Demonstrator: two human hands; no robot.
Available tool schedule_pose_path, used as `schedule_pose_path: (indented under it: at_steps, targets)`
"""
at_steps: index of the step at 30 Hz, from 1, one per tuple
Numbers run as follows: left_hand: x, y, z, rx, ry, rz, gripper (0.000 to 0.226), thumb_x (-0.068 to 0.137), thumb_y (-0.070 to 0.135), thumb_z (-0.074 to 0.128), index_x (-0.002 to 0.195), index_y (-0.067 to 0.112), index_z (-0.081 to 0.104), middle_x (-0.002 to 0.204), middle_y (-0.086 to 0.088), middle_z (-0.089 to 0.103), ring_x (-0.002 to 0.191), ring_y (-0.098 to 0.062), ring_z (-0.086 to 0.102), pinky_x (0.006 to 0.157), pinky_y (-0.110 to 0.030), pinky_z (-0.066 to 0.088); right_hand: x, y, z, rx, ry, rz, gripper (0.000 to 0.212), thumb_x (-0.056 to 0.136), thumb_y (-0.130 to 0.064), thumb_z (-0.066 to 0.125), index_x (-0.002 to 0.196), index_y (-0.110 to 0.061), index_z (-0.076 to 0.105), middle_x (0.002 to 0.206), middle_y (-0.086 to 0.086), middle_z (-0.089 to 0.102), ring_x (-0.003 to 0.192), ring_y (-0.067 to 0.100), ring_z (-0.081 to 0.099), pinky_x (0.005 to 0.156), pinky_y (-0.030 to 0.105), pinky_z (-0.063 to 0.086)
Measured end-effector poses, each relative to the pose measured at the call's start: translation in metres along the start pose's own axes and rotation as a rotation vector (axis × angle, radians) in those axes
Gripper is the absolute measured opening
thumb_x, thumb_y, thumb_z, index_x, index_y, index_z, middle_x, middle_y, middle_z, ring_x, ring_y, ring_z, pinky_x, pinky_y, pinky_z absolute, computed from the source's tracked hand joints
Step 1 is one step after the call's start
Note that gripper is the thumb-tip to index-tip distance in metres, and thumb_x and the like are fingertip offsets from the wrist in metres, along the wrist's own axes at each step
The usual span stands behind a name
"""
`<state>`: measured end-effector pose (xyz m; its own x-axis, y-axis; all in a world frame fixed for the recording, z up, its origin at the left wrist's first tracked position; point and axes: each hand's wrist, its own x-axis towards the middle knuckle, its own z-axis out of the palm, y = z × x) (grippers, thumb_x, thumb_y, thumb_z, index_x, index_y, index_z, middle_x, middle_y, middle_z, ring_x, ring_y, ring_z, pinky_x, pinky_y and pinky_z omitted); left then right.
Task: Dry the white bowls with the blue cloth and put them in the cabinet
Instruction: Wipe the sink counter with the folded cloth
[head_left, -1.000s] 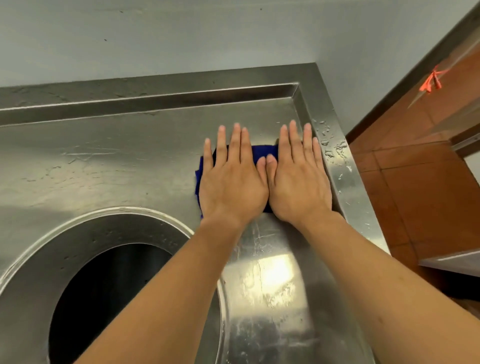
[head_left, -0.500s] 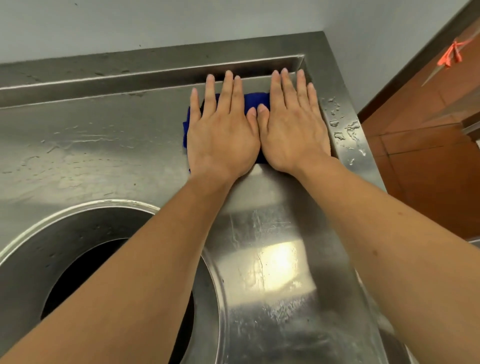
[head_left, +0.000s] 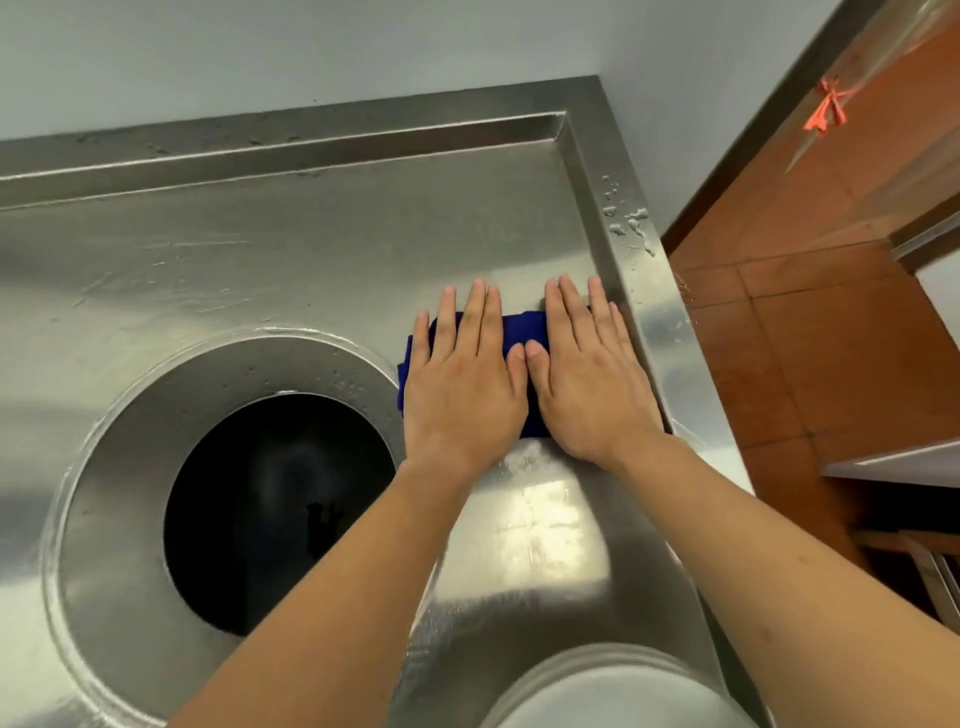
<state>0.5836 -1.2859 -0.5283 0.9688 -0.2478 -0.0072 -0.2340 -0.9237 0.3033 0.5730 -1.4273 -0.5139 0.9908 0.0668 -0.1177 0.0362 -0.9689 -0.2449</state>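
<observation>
A folded blue cloth (head_left: 522, 330) lies on the steel counter (head_left: 260, 249), close to its right edge. My left hand (head_left: 462, 384) and my right hand (head_left: 592, 384) lie flat on top of it side by side, palms down, thumbs touching, fingers straight. Most of the cloth is hidden under them. At the bottom edge a round pale bowl-like rim (head_left: 613, 691) shows between my forearms. No cabinet is in view.
A large round dark opening (head_left: 275, 509) with a sloped steel collar is sunk into the counter left of my hands. The raised right rim (head_left: 631, 223) carries water drops. Beyond it lies an orange tiled floor (head_left: 831, 338). A wall runs behind.
Both hands slid the cloth away toward the back corner, then drew it back toward me along the right edge. The round rim at the bottom has come into view.
</observation>
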Motion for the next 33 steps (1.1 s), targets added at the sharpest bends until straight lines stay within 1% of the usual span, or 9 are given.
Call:
schedule_pose_path:
  at_steps: [2, 4, 6, 8, 11, 13, 17, 22, 33]
  targets:
    - [-0.011, 0.001, -0.009, -0.079, -0.081, -0.032, 0.061, 0.113, 0.042, 0.021, 0.168, 0.015, 0.016, 0.179, -0.004, 0.013, 0.166, -0.028, 0.002, 0.133, -0.045, 0.001, -0.010, 0.002, -0.010, 0.070, -0.115, 0.010, 0.066, 0.110, -0.043, 0.023, 0.164, -0.011, 0.003, 0.175, 0.008, 0.002, 0.161, 0.026, -0.010, 0.127, 0.037, -0.007]
    - [-0.015, 0.004, -0.033, -0.352, -0.112, -0.112, 0.058, 0.115, 0.041, 0.031, 0.168, 0.021, 0.020, 0.179, 0.001, 0.011, 0.166, -0.023, -0.004, 0.133, -0.041, -0.003, -0.012, 0.001, -0.039, 0.309, -0.181, 0.051, 0.067, 0.110, -0.045, 0.034, 0.165, -0.017, 0.008, 0.175, 0.001, 0.003, 0.161, 0.019, -0.009, 0.129, 0.034, -0.004]
    - [-0.021, 0.012, -0.076, -0.723, 0.020, -0.125, 0.049, 0.115, 0.039, 0.033, 0.163, 0.027, 0.033, 0.177, 0.004, 0.021, 0.166, -0.017, 0.004, 0.134, -0.039, 0.003, -0.023, -0.005, -0.078, 0.614, -0.016, 0.061, 0.063, 0.108, -0.045, 0.043, 0.163, -0.024, 0.022, 0.173, -0.006, 0.016, 0.160, 0.009, 0.006, 0.129, 0.031, 0.008]
    - [-0.031, 0.027, -0.129, -1.027, 0.210, 0.000, 0.044, 0.113, 0.042, 0.030, 0.155, 0.032, 0.040, 0.169, 0.009, 0.037, 0.162, -0.014, 0.025, 0.132, -0.036, 0.019, -0.044, -0.023, -0.119, 0.867, 0.219, -0.014, 0.058, 0.106, -0.044, 0.046, 0.159, -0.024, 0.034, 0.168, -0.006, 0.032, 0.155, 0.004, 0.025, 0.126, 0.026, 0.022]
    - [-0.051, 0.051, -0.206, -1.364, 0.344, 0.206, 0.063, 0.099, 0.071, 0.038, 0.149, 0.033, 0.045, 0.156, 0.017, 0.052, 0.151, -0.013, 0.046, 0.125, -0.036, 0.037, -0.085, -0.055, -0.175, 1.142, 0.462, -0.216, 0.059, 0.104, -0.029, 0.041, 0.155, 0.000, 0.035, 0.161, 0.015, 0.042, 0.151, 0.020, 0.040, 0.123, 0.035, 0.034]
    - [-0.069, 0.069, -0.248, -1.354, 0.415, 0.351, 0.085, 0.091, 0.070, 0.028, 0.159, 0.020, 0.036, 0.165, 0.000, 0.045, 0.151, -0.016, 0.047, 0.123, -0.036, 0.040, -0.112, -0.074, -0.212, 1.222, 0.538, -0.348, 0.058, 0.105, -0.025, 0.040, 0.153, 0.006, 0.029, 0.159, 0.023, 0.040, 0.151, 0.028, 0.039, 0.124, 0.044, 0.033]
    - [-0.110, 0.093, -0.296, -1.293, 0.438, 0.487, 0.084, 0.090, 0.053, 0.009, 0.161, 0.012, 0.027, 0.173, -0.010, 0.032, 0.153, -0.020, 0.045, 0.123, -0.038, 0.039, -0.156, -0.103, -0.268, 1.246, 0.589, -0.474, 0.060, 0.105, -0.030, 0.046, 0.153, -0.003, 0.020, 0.157, 0.019, 0.038, 0.152, 0.029, 0.037, 0.125, 0.042, 0.031]
    - [-0.161, 0.090, -0.330, -1.365, 0.436, 0.594, 0.072, 0.091, 0.074, 0.033, 0.144, 0.029, 0.050, 0.159, -0.001, 0.053, 0.148, -0.020, 0.049, 0.117, -0.034, 0.039, -0.215, -0.129, -0.298, 1.145, 0.701, -0.535, 0.061, 0.099, -0.020, 0.036, 0.153, 0.007, 0.022, 0.158, 0.024, 0.038, 0.151, 0.033, 0.038, 0.124, 0.046, 0.032]
    - [-0.270, 0.108, -0.352, -1.420, 0.431, 0.632, 0.073, 0.091, 0.078, 0.048, 0.133, 0.019, 0.054, 0.140, -0.003, 0.062, 0.137, -0.027, 0.056, 0.112, -0.041, 0.042, -0.340, -0.151, -0.302, 1.113, 0.758, -0.464, 0.053, 0.097, -0.024, 0.042, 0.146, -0.003, 0.040, 0.150, 0.016, 0.052, 0.141, 0.025, 0.053, 0.115, 0.037, 0.043]
